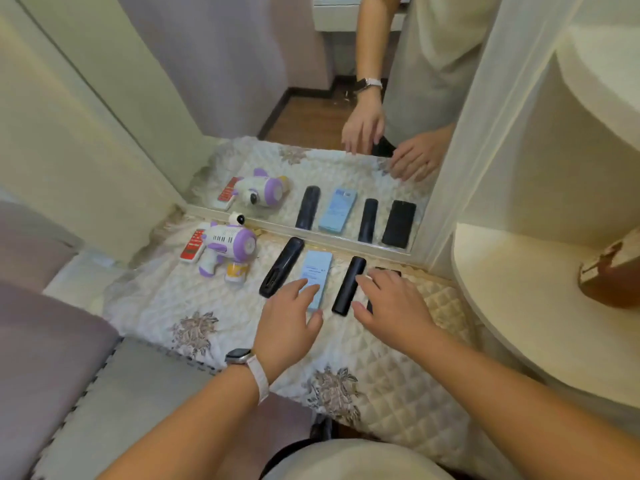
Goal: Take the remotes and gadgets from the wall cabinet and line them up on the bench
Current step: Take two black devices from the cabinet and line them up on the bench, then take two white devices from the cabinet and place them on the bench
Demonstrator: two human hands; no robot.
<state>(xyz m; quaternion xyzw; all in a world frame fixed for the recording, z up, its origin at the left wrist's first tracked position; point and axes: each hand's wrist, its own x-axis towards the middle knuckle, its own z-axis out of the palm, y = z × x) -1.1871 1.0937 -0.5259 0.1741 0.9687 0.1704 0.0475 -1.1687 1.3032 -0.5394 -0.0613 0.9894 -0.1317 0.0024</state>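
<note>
The black flat gadget (389,271) lies at the right end of the row on the bench cloth (207,306) and is mostly covered by the right hand (391,303). The fingers are spread flat over it and the thumb is set by its near left edge; no pinch is seen. Just beside it to the left lies the slim black remote (348,285), then the light blue box (317,268). The left hand (289,317) is laid on the box w/ relaxed, near-straight fingers, the tips touching its near half.

Judged step: squaring up the last items, since all pieces appear already set out.

- The gadget is best slid, not lifted, w/ flat palm pressure, so the quilted cloth isn't bunched.
- Its long edge should be made parallel to the slim remote's, w/ a gap like that btwn the others.
- The box should be steadied lightly, as the row is tight and a nudge could be passed along.
- Far ends can be checked vs. the mirror frame (329,239).

Further left lie the larger black remote (281,266), the purple-white toy gun (227,249) and the red-white remote (193,245). A watch (239,355) is worn on the left wrist.
</note>
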